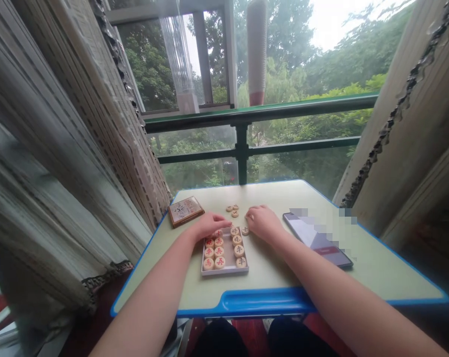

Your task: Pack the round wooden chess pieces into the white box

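Note:
A shallow white box (224,271) lies on the small table and holds several round wooden Chinese chess pieces. Pieces with red characters (219,263) fill its two left columns; pieces with dark characters (238,250) stand along its right side, with a bare strip between. My left hand (208,225) rests over the box's far left corner, fingers stretched to the right along the far edge. Right of the box, my right hand (263,223) is closed with curled fingers; what the fingertips hold is hidden. Beside it lies a loose chess piece (245,231), and several more (235,213) sit farther back.
A brown box lid with writing (186,210) lies at the table's far left. A phone (317,240) lies right of my right forearm. The table (194,297) has a blue rim and a front recess. Curtains, a railing (242,148) and a window stand beyond.

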{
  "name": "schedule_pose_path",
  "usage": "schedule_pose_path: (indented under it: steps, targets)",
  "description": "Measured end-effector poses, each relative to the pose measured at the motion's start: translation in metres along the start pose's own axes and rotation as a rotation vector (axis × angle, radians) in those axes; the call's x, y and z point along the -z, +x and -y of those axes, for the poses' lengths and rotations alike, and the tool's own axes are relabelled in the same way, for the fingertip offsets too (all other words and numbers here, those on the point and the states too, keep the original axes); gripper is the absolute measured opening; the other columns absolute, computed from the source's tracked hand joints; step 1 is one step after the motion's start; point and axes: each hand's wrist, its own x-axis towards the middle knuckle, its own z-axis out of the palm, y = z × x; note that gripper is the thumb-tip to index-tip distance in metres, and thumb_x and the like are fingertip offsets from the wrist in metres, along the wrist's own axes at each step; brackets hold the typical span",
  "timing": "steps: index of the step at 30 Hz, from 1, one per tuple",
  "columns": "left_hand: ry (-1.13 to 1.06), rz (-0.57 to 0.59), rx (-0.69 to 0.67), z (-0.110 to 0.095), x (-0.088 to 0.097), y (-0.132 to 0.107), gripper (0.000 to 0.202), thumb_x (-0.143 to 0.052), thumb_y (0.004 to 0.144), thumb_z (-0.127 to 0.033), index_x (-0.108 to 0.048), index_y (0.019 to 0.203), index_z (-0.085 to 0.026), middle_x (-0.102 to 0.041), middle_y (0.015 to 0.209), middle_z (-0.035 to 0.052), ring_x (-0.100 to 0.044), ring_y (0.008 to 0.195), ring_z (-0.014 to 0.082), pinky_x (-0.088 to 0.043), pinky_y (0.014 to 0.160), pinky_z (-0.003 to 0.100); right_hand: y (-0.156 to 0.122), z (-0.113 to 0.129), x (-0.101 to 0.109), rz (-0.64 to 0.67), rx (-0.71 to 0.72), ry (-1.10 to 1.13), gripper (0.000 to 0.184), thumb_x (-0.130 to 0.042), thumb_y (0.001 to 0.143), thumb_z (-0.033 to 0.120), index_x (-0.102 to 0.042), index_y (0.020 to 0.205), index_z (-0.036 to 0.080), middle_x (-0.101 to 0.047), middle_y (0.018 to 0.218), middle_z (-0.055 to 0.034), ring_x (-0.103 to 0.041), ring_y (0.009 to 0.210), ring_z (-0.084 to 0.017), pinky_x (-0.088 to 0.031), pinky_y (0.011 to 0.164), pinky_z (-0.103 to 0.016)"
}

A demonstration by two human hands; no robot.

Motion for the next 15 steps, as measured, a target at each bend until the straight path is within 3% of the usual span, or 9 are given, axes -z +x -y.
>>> schedule_pose_path:
  steps: [4,9,12,15]
  targets:
    - [-0.02,0.083,-0.006,-0.001,0.005,-0.004,0.045,-0.065,0.059,-0.052,-0.071,0.084,-0.015,-0.067,0.082,0.006,-0.055,0.071,0.0169,-0.038,0.062,0.027,0.001,-0.001,0.002,0.016,-0.063,0.027,0.024,-0.046,0.077,0.021,-0.068,0.083,0.018,-0.068,0.088,-0.0067,-0.053,0.086,-0.022,-0.037,0.073,-0.028]
    - [-0.032,0.112,0.019,-0.005,0.01,-0.008,0.042,-0.066,0.06,-0.049,-0.071,0.086,-0.016,-0.068,0.092,0.0075,-0.057,0.086,0.0207,-0.039,0.073,0.029,0.001,0.0,0.009,-0.045,-0.116,0.121,0.026,-0.049,0.077,0.024,-0.065,0.096,0.018,-0.068,0.093,-0.0063,-0.054,0.09,-0.022,-0.039,0.072,-0.028]
    - [-0.014,0.086,0.041,-0.007,0.009,-0.009,0.043,-0.067,0.06,-0.049,-0.071,0.086,-0.015,-0.067,0.09,0.0076,-0.057,0.084,0.0211,-0.039,0.071,0.029,-0.007,0.006,0.02,-0.087,-0.02,0.25,0.025,-0.053,0.076,0.029,-0.063,0.097,0.018,-0.067,0.091,-0.0052,-0.057,0.082,-0.017,-0.041,0.07,-0.026]
    - [-0.02,0.071,0.038,-0.005,0.008,-0.009,0.04,-0.065,0.062,-0.047,-0.071,0.085,-0.016,-0.067,0.087,0.0061,-0.056,0.083,0.0195,-0.039,0.069,0.028,-0.019,0.015,0.038,-0.007,0.18,0.431,0.026,-0.059,0.072,0.032,-0.064,0.094,0.019,-0.066,0.084,-0.0028,-0.058,0.071,-0.012,-0.043,0.064,-0.022]
